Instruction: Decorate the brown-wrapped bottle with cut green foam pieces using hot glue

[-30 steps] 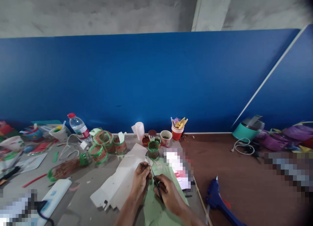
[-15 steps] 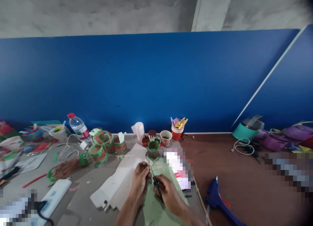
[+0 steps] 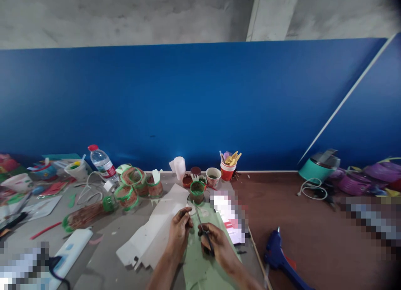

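Observation:
In the head view, my right hand (image 3: 219,242) is closed around scissors (image 3: 199,219) with dark handles, their blades pointing away from me. My left hand (image 3: 178,231), just left of the blades, is pinched with dark-stained fingertips. Whatever is between those fingers is too small to make out. Under both hands lies a pale green sheet (image 3: 205,275). White paper (image 3: 156,231) extends to the left of my left hand. Beyond the scissor tips stands a small round pot (image 3: 197,195) with a green rim and brownish contents.
A patterned paper cup (image 3: 213,179) and a red cup of plastic tools (image 3: 227,172) stand at the back. Brown-and-green jars (image 3: 125,197) and a water bottle (image 3: 102,162) are left. A blue glue gun (image 3: 277,252) lies right, near a wooden stick (image 3: 257,252).
My right hand has shifted slightly, and the scissors' handles look more spread apart. My left hand stays pinched in nearly the same place. The view has moved a little.

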A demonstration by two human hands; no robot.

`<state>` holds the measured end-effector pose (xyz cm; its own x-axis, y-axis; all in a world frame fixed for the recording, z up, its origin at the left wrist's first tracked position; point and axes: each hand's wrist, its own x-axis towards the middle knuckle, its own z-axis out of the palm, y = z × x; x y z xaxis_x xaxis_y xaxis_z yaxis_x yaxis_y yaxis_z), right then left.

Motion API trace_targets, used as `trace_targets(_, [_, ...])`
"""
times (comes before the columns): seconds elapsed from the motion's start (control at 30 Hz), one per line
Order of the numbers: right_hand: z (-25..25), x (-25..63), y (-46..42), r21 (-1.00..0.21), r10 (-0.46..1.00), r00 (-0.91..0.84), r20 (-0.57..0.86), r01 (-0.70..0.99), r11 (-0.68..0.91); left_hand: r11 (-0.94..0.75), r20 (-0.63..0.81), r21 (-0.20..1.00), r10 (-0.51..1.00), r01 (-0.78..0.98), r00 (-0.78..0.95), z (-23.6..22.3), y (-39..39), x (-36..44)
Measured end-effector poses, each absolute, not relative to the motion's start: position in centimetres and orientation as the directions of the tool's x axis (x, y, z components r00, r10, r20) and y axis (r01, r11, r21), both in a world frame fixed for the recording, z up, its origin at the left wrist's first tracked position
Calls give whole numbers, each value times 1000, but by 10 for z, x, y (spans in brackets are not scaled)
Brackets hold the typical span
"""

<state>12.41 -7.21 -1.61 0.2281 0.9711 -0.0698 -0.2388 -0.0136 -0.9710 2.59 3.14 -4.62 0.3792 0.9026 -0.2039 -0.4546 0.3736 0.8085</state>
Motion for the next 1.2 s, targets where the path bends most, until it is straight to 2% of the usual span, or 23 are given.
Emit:
trace_targets(0.17, [-13,123,-71,-957,974,217,-66,-290,0,392,-230,710,914,-585,334,-48,37,26])
trace_targets(0.43, [-16,125,-74,-928,972,219,-86,-373,2,422,-257,650,905,-632,340,-49,41,25])
trace_targets(0.63, [-27,127,-74,-935,961,246,-124,-353,-30,412,-254,695,908,-590,335,-48,43,25])
trace_targets(0.77, [-26,129,-73,-939,959,264,-103,-344,-6,291,-181,794,952,-534,248,-42,44,21])
trace_targets(0.87, [-24,129,-73,-936,959,265,-105,-353,-5,136,-76,891,985,-433,154,-37,45,16])
trace_targets(1.0, [-23,127,-75,-937,959,259,-114,-350,-17,-39,60,982,992,-187,110,-36,49,10])
trace_targets(1.1, [-22,128,-77,-942,962,248,-112,-334,-23,-170,165,985,978,28,131,-37,53,8])
trace_targets(1.2, [-22,129,-77,-950,963,250,-98,-311,-16,-307,262,924,943,230,207,-38,55,8])
